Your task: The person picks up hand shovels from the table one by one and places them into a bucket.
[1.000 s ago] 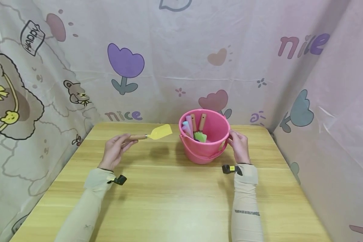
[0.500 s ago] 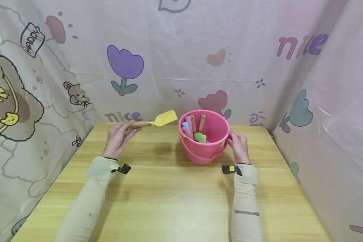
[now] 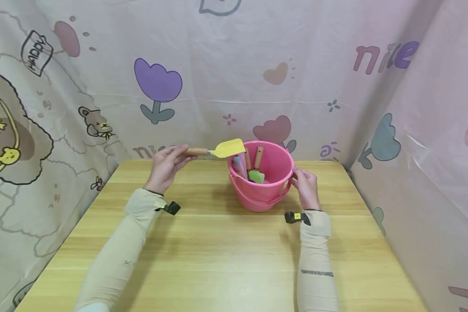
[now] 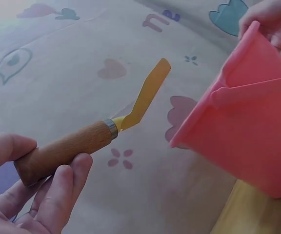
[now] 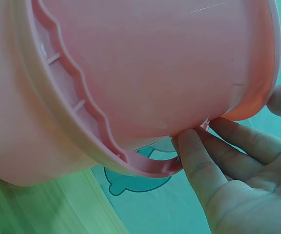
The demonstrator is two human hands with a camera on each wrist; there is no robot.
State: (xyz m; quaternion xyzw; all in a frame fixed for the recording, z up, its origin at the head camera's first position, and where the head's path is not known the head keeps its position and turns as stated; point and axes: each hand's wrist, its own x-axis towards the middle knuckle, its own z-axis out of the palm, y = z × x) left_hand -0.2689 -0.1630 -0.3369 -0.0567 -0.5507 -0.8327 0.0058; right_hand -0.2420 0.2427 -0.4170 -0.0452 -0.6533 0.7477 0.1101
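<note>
My left hand [image 3: 166, 168] holds a small yellow shovel [image 3: 229, 148] by the end of its wooden handle [image 4: 67, 148], thumb above and fingers beneath. The blade overlaps the far left rim of a pink bucket [image 3: 257, 197] in the head view; from the left wrist it shows in the air, apart from the bucket. My right hand [image 3: 307, 186] grips the bucket's right rim, with several fingers [image 5: 194, 151] against the outer wall. Inside lean a green-bladed shovel [image 3: 256, 176] with a wooden handle, another wooden handle [image 3: 247, 158] and pastel pink and blue pieces [image 3: 239, 166].
The bucket stands toward the back of a wood-grain table [image 3: 218, 255]. Its pink carrying handle [image 3: 243, 196] hangs down the front. Printed cloth [image 3: 210, 56] rises behind the table and along both sides.
My left hand has moved right and upward with the yellow shovel, bringing its blade to the bucket's rim. My right hand keeps its place on the bucket.
</note>
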